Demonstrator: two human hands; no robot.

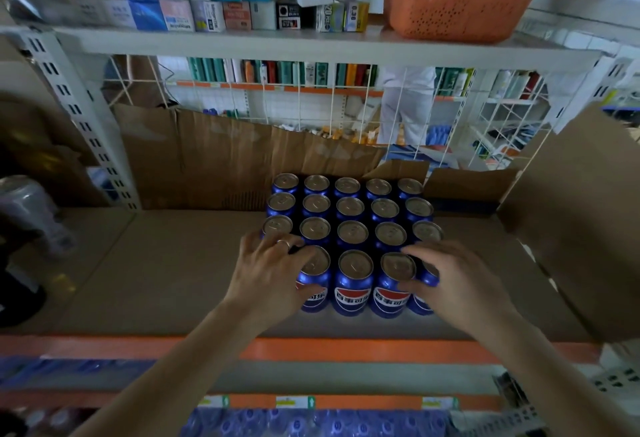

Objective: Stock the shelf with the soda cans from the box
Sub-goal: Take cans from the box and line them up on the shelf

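Observation:
Several blue soda cans (353, 229) with silver tops stand in tight rows on the cardboard-lined shelf (166, 274). My left hand (273, 274) grips the front-left can (313, 281), fingers spread over its top and thumb on its label. My right hand (450, 281) holds the front-right can (424, 293), thumb reaching toward the neighbouring can (393, 284). An open cardboard box (575, 215) stands at the right end of the shelf, its inside hidden.
An upper shelf (311, 43) carries small product boxes and an orange basket (457, 4). A wire grid backs the shelf, with torn cardboard (225, 156) leaning against it. Behind the grid a person stands. Blue packs fill the lower shelf (311, 422). A dark object sits far left.

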